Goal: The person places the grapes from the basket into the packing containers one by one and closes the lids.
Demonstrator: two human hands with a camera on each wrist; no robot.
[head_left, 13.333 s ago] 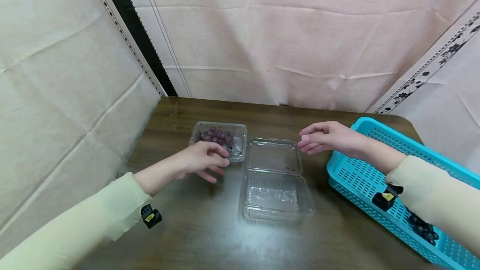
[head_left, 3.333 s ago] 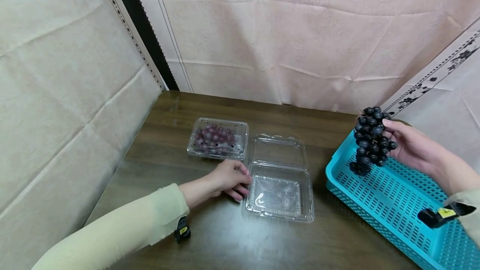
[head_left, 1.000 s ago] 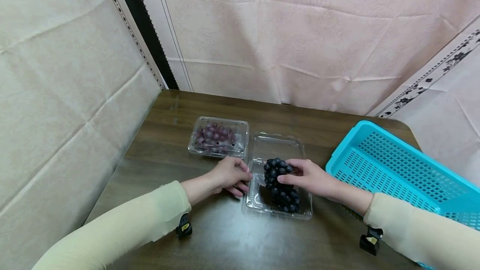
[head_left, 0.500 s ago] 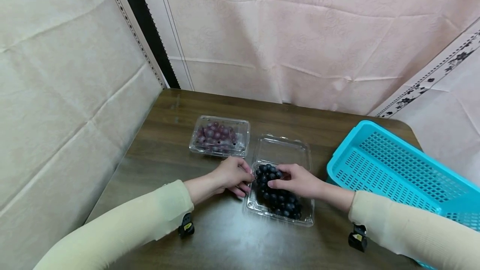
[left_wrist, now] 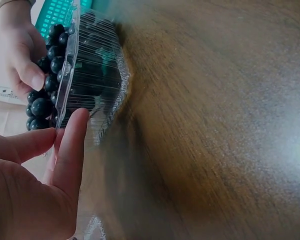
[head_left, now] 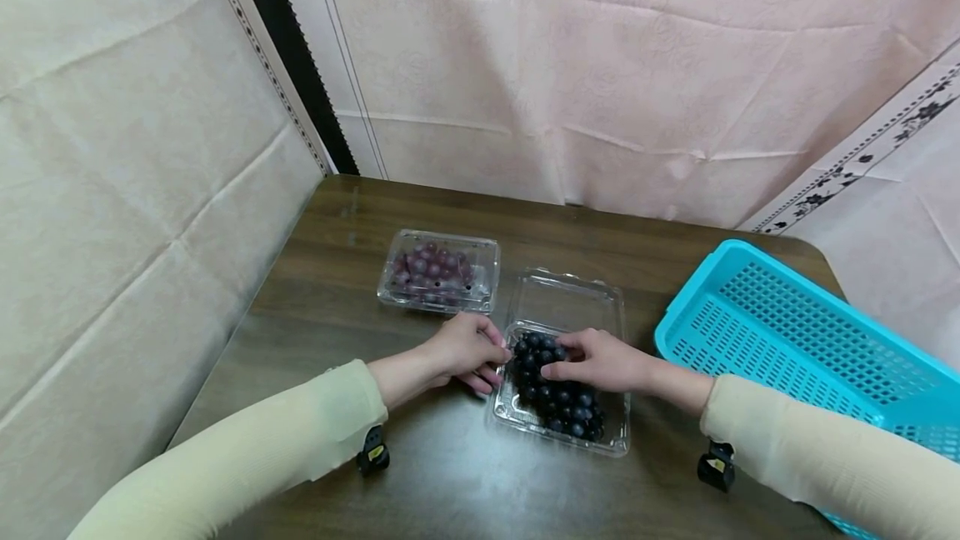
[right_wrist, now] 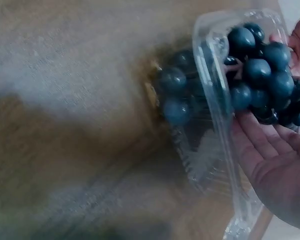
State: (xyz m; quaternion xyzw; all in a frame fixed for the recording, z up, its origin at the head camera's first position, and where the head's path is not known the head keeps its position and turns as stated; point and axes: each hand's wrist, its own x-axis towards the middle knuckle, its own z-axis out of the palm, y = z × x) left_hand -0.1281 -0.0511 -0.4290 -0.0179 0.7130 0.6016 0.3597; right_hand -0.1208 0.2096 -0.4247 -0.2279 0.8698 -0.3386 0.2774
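Note:
A bunch of black grapes [head_left: 558, 402] lies in the base of an open clear plastic clamshell container [head_left: 618, 432], whose lid [head_left: 570, 300] is folded back toward the far side. My right hand [head_left: 603, 361] holds the bunch near its upper end, with thumb and fingers on the grapes. At the container's left rim, my left hand [head_left: 465, 352] pinches the plastic between thumb and finger. The left wrist view shows the left thumb [left_wrist: 37, 142] at the rim and a finger along the outer wall. Some grapes [right_wrist: 257, 72] rise above the rim in the right wrist view.
A second clear container [head_left: 480, 294], closed over reddish-purple grapes [head_left: 432, 267], stands behind my left hand. On the right is a turquoise perforated basket [head_left: 667, 319], partly covered by my right sleeve. The brown wooden table [head_left: 450, 490] meets hanging cloth at its far and left sides.
The black grapes were in the basket, then lifted by my right hand, carried left and lowered into the container. Over the last half second little moves. My left hand moved to the container's rim earlier.

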